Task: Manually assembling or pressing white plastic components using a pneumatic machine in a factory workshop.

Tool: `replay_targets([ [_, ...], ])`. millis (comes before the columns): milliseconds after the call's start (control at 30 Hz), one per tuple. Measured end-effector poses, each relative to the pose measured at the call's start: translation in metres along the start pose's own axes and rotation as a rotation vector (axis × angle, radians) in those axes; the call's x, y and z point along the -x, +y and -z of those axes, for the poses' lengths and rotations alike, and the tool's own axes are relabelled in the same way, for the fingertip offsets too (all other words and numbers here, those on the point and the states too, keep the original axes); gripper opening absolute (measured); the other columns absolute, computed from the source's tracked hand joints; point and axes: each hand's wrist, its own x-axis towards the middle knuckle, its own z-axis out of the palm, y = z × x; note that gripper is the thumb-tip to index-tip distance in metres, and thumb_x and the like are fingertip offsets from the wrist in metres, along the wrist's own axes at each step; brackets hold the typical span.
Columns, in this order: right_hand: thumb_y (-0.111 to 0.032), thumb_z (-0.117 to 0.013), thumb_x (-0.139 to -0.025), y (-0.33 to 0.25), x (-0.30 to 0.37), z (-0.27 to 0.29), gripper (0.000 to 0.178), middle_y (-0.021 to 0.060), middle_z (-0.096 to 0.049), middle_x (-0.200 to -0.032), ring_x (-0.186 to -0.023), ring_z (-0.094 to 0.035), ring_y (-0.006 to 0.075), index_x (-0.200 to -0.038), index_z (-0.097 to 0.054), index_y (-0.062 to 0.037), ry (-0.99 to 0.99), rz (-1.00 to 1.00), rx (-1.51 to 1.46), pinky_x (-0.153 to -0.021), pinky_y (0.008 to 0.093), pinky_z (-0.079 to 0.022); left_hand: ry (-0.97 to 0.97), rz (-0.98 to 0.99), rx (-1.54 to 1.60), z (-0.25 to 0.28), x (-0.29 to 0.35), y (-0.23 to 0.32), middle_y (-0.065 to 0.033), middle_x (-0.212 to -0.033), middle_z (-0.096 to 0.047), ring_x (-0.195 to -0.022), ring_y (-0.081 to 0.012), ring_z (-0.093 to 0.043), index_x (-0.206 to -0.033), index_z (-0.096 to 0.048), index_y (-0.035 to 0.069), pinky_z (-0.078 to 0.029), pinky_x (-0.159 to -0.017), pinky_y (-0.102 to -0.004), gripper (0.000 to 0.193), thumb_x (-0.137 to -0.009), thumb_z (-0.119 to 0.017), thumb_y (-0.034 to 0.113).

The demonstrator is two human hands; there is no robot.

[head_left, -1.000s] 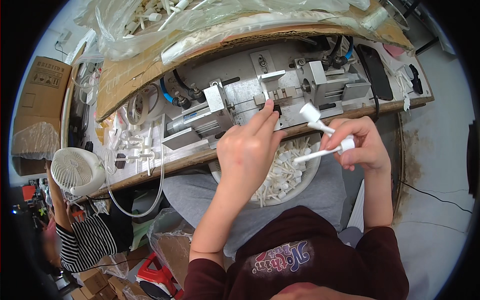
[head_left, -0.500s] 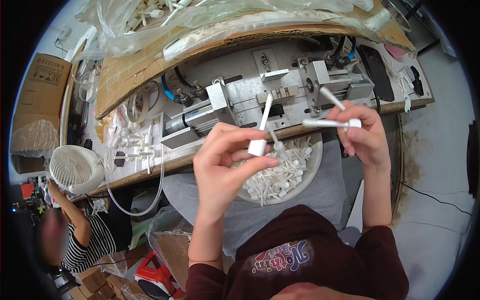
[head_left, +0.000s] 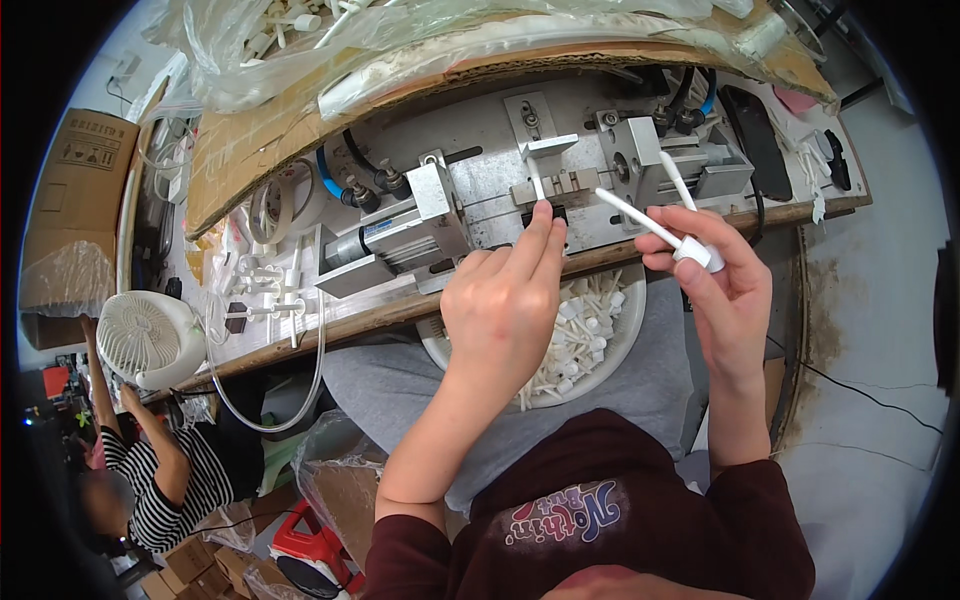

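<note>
My left hand (head_left: 505, 305) reaches over the metal fixture (head_left: 568, 184) at the bench edge, its fingers closed. A white plastic stick (head_left: 536, 180) extends past the fingertips into the fixture; its block-shaped end is hidden under the hand. Off to the right, my right hand (head_left: 725, 285) pinches two similar plastic sticks by their square white heads, one stick (head_left: 635, 212) pointing up-left and the other (head_left: 677, 180) pointing up. A round white bowl (head_left: 638, 320) on my lap holds many loose white stick pieces (head_left: 585, 335), partly behind my left hand.
Air cylinders (head_left: 400, 240) with metal blocks flank the fixture. A cardboard sheet (head_left: 250, 160) with plastic bags overhangs the back. A white fan (head_left: 152, 340) stands at the left end, a black phone (head_left: 755, 140) at the right. Another person in striped clothing (head_left: 200, 475) sits at lower left.
My left hand has moved forward and turned palm-down, carrying its plastic stick from above the bowl to the fixture. My right hand keeps its two sticks, now lower and tilted differently.
</note>
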Motion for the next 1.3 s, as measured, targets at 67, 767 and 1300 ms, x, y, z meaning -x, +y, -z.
replay_targets([
  [67, 0.004, -0.063, -0.094, 0.002, 0.003, -0.005, 0.034, 0.0175, -0.059, -0.128, -0.114, -0.067, 0.0261, -0.127, -0.061, 0.0081, 0.037, 0.039, 0.049, -0.098, 0.0327, -0.056, -0.016, 0.010, 0.001, 0.001, 0.000, 0.001, -0.0016, -0.113, -0.075, -0.056, -0.0181, -0.060, -0.102, -0.077, 0.008, -0.050, -0.057, -0.0287, 0.029, -0.074, -0.081, 0.011],
  [767, 0.002, -0.052, -0.100, 0.025, 0.005, -0.024, 0.040, 0.0216, -0.059, -0.136, -0.122, -0.064, 0.0302, -0.139, -0.054, 0.0066, -0.055, 0.211, 0.262, -0.100, 0.0351, -0.053, 0.092, 0.138, 0.393, 0.004, 0.013, 0.006, -0.0130, -0.112, -0.072, -0.084, -0.0210, -0.072, -0.108, -0.074, 0.001, -0.060, -0.075, -0.0305, 0.032, -0.077, -0.081, 0.001],
  [1300, 0.004, -0.072, -0.087, 0.010, 0.006, -0.005, 0.052, 0.0160, -0.070, -0.115, -0.093, -0.072, 0.0215, -0.134, -0.051, 0.0020, -0.038, 0.200, 0.238, -0.078, 0.0273, -0.057, -0.053, -0.021, 0.245, 0.016, -0.013, -0.011, -0.0080, -0.108, -0.075, -0.063, -0.0161, -0.067, -0.104, -0.075, 0.004, -0.051, -0.057, -0.0278, 0.030, -0.078, -0.082, 0.019],
])
